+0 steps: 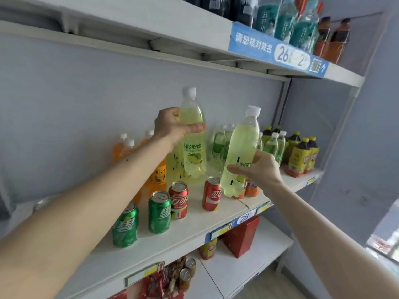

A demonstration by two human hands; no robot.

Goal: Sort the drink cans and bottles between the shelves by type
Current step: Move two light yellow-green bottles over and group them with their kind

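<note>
My left hand [174, 128] grips the upper part of a pale lime soda bottle [193, 147] with a white cap, held upright above the middle shelf [194, 229]. My right hand [259, 167] holds a second lime soda bottle [241, 152] by its lower half, tilted slightly, over the shelf's front. Below them stand two green cans [158, 212] [125, 227] and two red cola cans [179, 199] [212, 194]. Orange soda bottles [127, 148] stand at the back left, partly behind my left arm.
More green and lime bottles [222, 141] and dark tea bottles with yellow labels [302, 156] fill the shelf's right. The top shelf [278, 55] carries water and tea bottles. The lower shelf holds a red box [241, 236], cans [187, 270] and snack packets.
</note>
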